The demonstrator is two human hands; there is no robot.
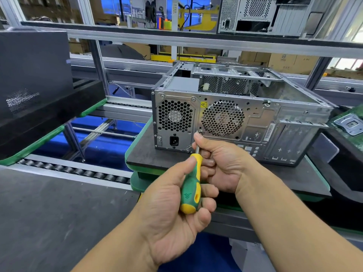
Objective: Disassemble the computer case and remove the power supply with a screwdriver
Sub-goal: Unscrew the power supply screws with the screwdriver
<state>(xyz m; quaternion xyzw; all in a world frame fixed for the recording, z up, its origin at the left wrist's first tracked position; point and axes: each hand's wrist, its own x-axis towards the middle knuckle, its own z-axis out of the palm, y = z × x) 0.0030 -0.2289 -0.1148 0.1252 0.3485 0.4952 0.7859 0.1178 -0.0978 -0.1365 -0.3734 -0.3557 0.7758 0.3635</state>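
Note:
A silver computer case [255, 114] lies on its side on a dark pallet, its rear panel facing me and its top side open. The power supply [173, 122] sits at the panel's left end, with a honeycomb fan grille and a black socket. My left hand [172, 213] grips the green and yellow handle of a screwdriver [191, 185]. My right hand [220, 163] pinches the metal shaft near the tip, thumb up. The tip points at the panel just right of the power supply's lower edge; the tip itself is hidden by my thumb.
The pallet [149, 154] rests on a roller conveyor [78, 169]. A black case panel [33, 79] stands on a neighbouring pallet at left. A green circuit board [349, 124] lies at right. Another case [261, 14] sits on the upper shelf. A dark bench surface [49, 213] is at lower left.

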